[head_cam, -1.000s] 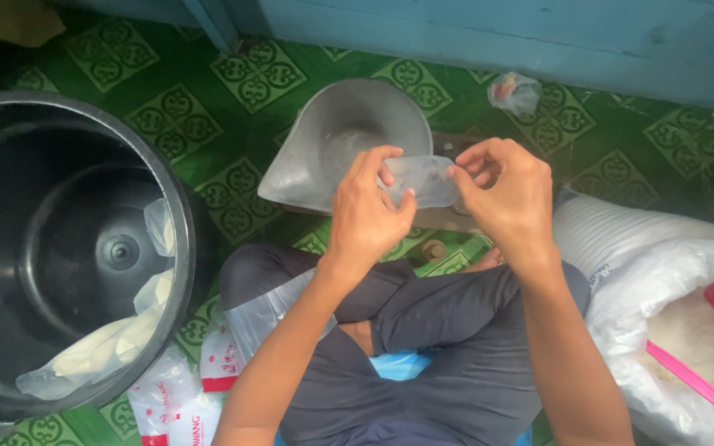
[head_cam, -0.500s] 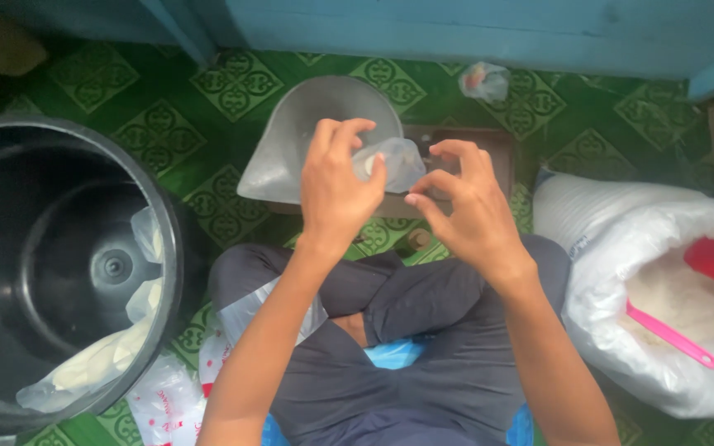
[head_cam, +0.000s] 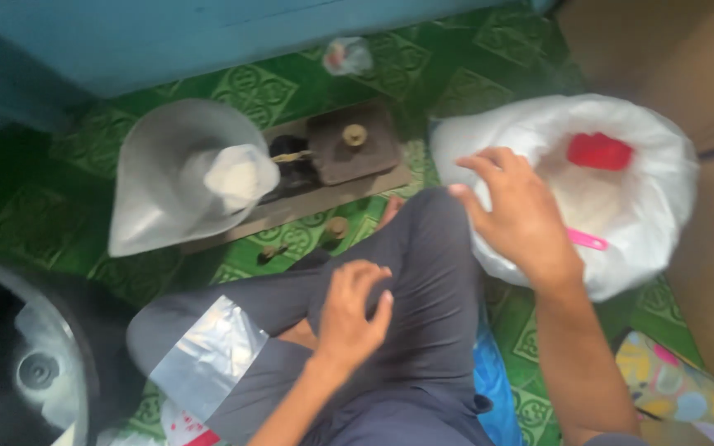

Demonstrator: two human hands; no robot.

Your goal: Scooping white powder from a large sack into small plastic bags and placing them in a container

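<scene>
Your right hand hovers fingers spread over the white sack, holding nothing; left hand rests loose on your knee. Grab the pink scoop handle low so less spills.

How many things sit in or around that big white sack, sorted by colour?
White: 1, the sack itself, which the right hand reaches over.
Red: 1, a scoop inside it.
Pink: 1, a thin handle at its rim.
Total: 3.
</scene>
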